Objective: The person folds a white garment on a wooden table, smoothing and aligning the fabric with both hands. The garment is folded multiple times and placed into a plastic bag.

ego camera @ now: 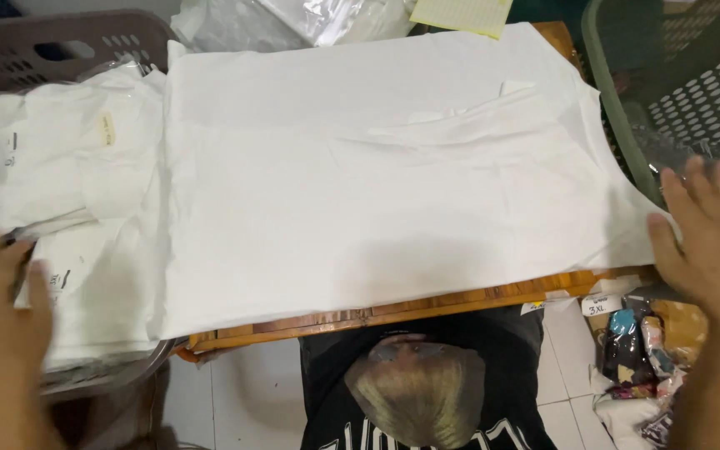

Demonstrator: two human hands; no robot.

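We seem to be in a small garment-packing workroom: bagged white shirts [68,158] fill a basket [10,50] at nine o'clock, a folding board [393,312] lies centre.

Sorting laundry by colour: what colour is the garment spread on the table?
Plain white garment, head view.

The spread garment [377,192] is plain white on a warm brown wooden worktop [427,307]. One basket [10,50] is grey-brown; the other basket [693,92] is dull green with white-looking round holes. A pale yellow gridded sheet [462,14] lies beyond.
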